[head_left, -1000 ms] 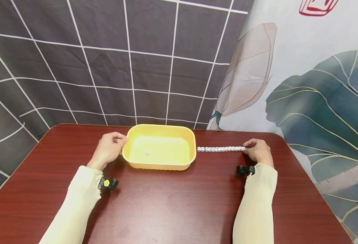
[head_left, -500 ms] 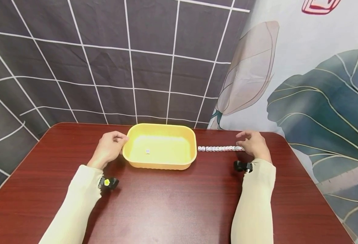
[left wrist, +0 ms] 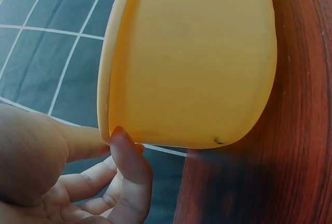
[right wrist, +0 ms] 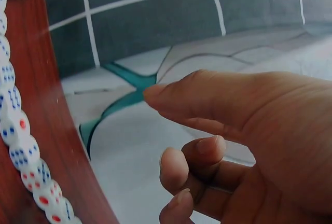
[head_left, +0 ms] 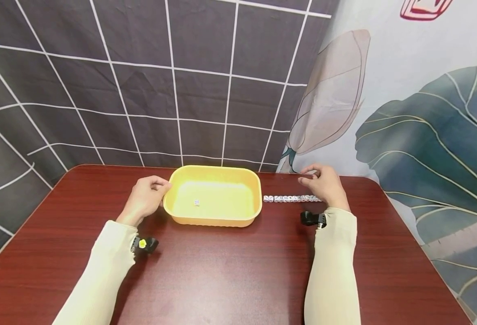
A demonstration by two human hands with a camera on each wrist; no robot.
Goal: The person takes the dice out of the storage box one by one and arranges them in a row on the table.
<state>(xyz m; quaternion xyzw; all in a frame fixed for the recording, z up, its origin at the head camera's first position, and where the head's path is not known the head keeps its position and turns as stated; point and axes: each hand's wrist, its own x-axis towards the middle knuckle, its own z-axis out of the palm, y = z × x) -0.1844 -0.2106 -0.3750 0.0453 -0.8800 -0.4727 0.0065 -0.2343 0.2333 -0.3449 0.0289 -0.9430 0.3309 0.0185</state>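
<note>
My left hand [head_left: 144,198] pinches the left end of a yellow plastic basin [head_left: 214,222] at its rim. In the left wrist view, thumb and finger meet on the basin wall [left wrist: 192,68]. One white die [head_left: 196,202] lies on the basin floor. A row of white dice [head_left: 289,198] with blue and red pips runs rightward from beside the basin. Over the far end of that row hovers my right hand [head_left: 326,184], its fingers loosely bent and holding nothing. The right wrist view shows the same dice [right wrist: 22,151] to the left of the fingers.
Both hands work over a reddish-brown wooden table [head_left: 222,271]. Behind its far edge hang a dark grey cloth [head_left: 141,90] with white grid lines and a pale cloth [head_left: 384,90] printed with leaves. Each wrist carries a small black camera [head_left: 312,218].
My right hand has left the right end of the dice row, lifting and moving left above it. The left hand keeps its grip on the basin, which has not moved.
</note>
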